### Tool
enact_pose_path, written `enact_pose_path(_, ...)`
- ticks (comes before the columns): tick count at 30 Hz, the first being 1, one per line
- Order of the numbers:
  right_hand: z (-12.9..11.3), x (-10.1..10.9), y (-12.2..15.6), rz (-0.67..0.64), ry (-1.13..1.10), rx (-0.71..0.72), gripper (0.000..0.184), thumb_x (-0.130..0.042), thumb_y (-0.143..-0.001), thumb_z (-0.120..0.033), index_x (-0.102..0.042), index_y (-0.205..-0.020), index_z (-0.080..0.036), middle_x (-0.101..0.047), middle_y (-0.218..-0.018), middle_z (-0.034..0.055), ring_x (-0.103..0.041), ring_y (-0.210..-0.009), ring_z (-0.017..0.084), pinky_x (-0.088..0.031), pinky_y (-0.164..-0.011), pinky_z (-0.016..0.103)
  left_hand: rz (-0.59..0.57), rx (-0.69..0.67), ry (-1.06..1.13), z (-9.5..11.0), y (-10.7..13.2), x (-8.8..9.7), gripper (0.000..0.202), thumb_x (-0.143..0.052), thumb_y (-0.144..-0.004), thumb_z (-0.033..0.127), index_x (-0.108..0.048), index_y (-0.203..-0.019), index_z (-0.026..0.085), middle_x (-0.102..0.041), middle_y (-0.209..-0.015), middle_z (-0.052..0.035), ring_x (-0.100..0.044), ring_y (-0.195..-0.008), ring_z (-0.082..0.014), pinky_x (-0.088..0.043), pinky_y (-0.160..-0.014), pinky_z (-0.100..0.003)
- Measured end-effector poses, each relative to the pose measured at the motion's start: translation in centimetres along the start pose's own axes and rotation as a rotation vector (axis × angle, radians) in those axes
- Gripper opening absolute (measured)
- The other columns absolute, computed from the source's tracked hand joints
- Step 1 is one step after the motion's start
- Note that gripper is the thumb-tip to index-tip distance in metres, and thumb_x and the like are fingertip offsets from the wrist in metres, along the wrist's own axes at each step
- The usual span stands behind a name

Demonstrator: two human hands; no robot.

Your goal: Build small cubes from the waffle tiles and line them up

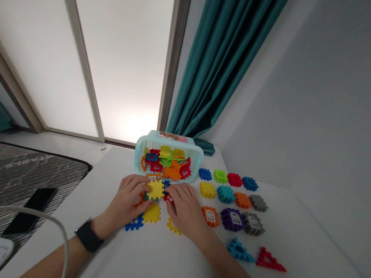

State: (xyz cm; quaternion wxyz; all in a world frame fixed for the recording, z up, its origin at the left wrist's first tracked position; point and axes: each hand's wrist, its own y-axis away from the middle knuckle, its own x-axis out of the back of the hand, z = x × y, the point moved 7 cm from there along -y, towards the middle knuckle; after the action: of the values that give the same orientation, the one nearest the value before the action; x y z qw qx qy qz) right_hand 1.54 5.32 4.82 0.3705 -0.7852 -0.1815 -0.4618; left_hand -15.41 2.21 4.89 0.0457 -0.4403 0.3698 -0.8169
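My left hand [130,197], with a dark watch on its wrist, pinches a yellow square interlocking building tile [155,190] at its left edge. My right hand [186,209] has its fingers curled beside the tile's right edge. A red piece [168,197] shows partly under those fingertips; whether they grip it is hidden. Below my hands lie another yellow tile [152,213], a blue tile [135,222] and a yellow piece [174,226] partly covered by my right hand. An orange piece [139,199] shows between my left fingers.
A pale turquoise bin [139,150] of mixed tiles lies behind my hands, its opening toward me. Stacks of tiles, including purple [231,219] and grey ones [254,224], stand in rows at right. Nearer are blue [240,251] and red triangles [270,260]. A white cable [60,227] crosses at left.
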Motion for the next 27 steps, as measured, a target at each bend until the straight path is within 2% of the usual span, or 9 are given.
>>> enact_pose_path(2,0.3,1.0,-0.1,0.111,-0.077,-0.021,0.027,-0.051,-0.094,-0.015,-0.057,-0.119,-0.022,-0.067,-0.115,0.0119,-0.060,-0.110,0.028,-0.049,-0.098,0.049,0.038,-0.034,0.010,0.9,-0.1,0.4,0.011,-0.062,-0.091,0.024,-0.055,-0.099,0.024,-0.066,-0.116,-0.0080,-0.057,-0.115,-0.0262,-0.044,-0.100,-0.048)
enact_pose_path(5,0.0,1.8,-0.1,0.177,-0.153,0.059,0.034,-0.050,-0.092,-0.014,-0.054,-0.125,-0.024,-0.065,-0.121,0.0112,-0.060,-0.115,0.027,-0.049,-0.101,0.049,0.075,-0.036,0.026,1.5,-0.1,0.8,0.015,-0.063,-0.091,0.024,-0.054,-0.102,0.024,-0.066,-0.118,-0.0080,-0.056,-0.118,-0.0266,-0.044,-0.102,-0.050)
enact_pose_path(8,-0.8,2.1,0.1,0.180,-0.121,0.166,0.041,-0.050,-0.092,-0.013,-0.050,-0.131,-0.026,-0.059,-0.133,0.0120,-0.055,-0.126,0.028,-0.046,-0.106,0.052,0.076,-0.034,0.030,1.7,-0.1,0.9,0.013,-0.062,-0.091,0.023,-0.054,-0.101,0.025,-0.066,-0.119,-0.0082,-0.056,-0.119,-0.0267,-0.043,-0.105,-0.051)
enact_pose_path(11,-1.3,2.2,0.3,0.171,-0.086,0.201,0.045,-0.052,-0.091,-0.014,-0.047,-0.134,-0.025,-0.055,-0.138,0.0131,-0.050,-0.132,0.028,-0.044,-0.108,0.052,0.083,-0.076,0.045,2.0,-0.1,1.1,0.014,-0.060,-0.090,0.020,-0.053,-0.101,0.025,-0.065,-0.119,-0.0084,-0.057,-0.119,-0.0257,-0.043,-0.106,-0.051)
enact_pose_path(16,-1.6,1.9,0.5,0.134,-0.112,0.204,0.043,-0.058,-0.091,-0.020,-0.047,-0.132,-0.025,-0.058,-0.135,0.0131,-0.054,-0.128,0.028,-0.045,-0.107,0.052,0.065,-0.072,0.089,2.2,-0.1,0.9,0.015,-0.061,-0.087,0.018,-0.053,-0.099,0.025,-0.066,-0.117,-0.0083,-0.058,-0.119,-0.0260,-0.045,-0.104,-0.049)
enact_pose_path(21,-1.7,1.8,0.5,0.140,-0.137,0.189,0.042,-0.058,-0.088,-0.016,-0.051,-0.128,-0.025,-0.060,-0.133,0.0124,-0.056,-0.125,0.027,-0.045,-0.106,0.052,0.055,0.002,0.174,1.9,0.1,0.6,0.016,-0.063,-0.086,0.020,-0.054,-0.098,0.024,-0.065,-0.114,-0.0093,-0.059,-0.116,-0.0263,-0.048,-0.100,-0.047)
enact_pose_path(27,-1.9,1.8,0.5,0.104,-0.124,0.146,0.037,-0.059,-0.088,-0.016,-0.054,-0.123,-0.024,-0.060,-0.131,0.0122,-0.055,-0.123,0.028,-0.046,-0.105,0.051,0.038,-0.013,0.170,2.0,0.2,0.6,0.013,-0.062,-0.088,0.021,-0.054,-0.098,0.024,-0.064,-0.115,-0.0094,-0.058,-0.116,-0.0255,-0.049,-0.099,-0.046)
